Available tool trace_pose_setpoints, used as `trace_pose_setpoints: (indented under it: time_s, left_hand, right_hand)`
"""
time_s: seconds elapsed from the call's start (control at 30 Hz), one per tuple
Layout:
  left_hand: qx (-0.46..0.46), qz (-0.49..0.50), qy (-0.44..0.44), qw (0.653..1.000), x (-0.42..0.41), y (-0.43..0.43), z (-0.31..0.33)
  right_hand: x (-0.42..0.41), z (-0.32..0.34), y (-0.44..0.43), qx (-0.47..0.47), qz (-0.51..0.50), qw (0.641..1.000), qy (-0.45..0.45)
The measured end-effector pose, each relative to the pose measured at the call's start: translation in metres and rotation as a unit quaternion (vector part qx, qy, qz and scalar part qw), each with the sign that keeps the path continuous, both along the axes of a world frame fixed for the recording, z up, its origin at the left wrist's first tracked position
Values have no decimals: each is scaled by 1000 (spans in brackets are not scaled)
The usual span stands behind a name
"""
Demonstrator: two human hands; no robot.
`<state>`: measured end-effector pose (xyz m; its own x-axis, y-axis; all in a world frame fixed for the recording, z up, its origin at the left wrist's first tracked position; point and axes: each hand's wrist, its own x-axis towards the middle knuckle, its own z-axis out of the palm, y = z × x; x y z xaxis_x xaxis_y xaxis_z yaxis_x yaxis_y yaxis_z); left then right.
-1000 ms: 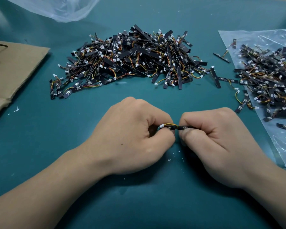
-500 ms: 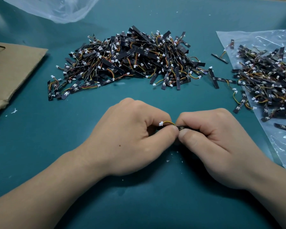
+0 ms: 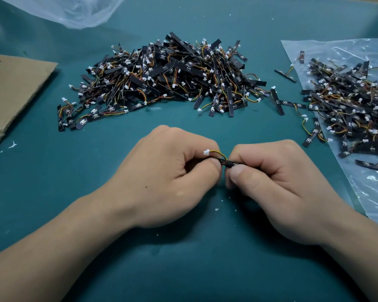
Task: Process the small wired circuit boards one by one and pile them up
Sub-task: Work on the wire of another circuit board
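Note:
Both fists meet at the middle of the green mat, pinching one small black circuit board (image 3: 229,164) between them. My left hand (image 3: 166,177) grips its left end and my right hand (image 3: 277,184) its right end. The board's yellow wire arcs up to a white connector (image 3: 206,152) above my left forefinger. Most of the board is hidden inside the fingers. A large pile of the same boards (image 3: 168,77) lies beyond my hands. A second heap of boards (image 3: 349,105) rests on a clear plastic bag (image 3: 371,192) at the right.
A flat sheet of brown cardboard (image 3: 13,88) lies at the left edge. Another clear plastic bag (image 3: 74,12) is at the far left top. A few stray boards (image 3: 286,73) lie between the two heaps. Small white crumbs (image 3: 217,209) dot the mat near my hands.
My hands have closed together over the board. The wire has bent up into a taller loop, lifting the white connector above my left forefinger.

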<state>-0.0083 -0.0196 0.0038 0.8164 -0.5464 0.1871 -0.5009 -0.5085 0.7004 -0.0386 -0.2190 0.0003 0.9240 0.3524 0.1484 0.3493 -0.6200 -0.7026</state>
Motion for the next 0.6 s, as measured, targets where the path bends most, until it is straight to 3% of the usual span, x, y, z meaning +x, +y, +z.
trace_pose_setpoints:
  time_s: [0.47, 0.53, 0.6]
  left_hand:
    - [-58, -5, 16, 998, 0, 1, 0]
    - [-75, -11, 16, 997, 0, 2, 0]
    - [-126, 15, 25, 992, 2, 2, -2]
  right_hand:
    - [-1, -2, 3, -8, 48, 998, -42]
    - [-2, -3, 1, 18, 50, 997, -59]
    - [-1, -5, -1, 109, -13, 991, -73]
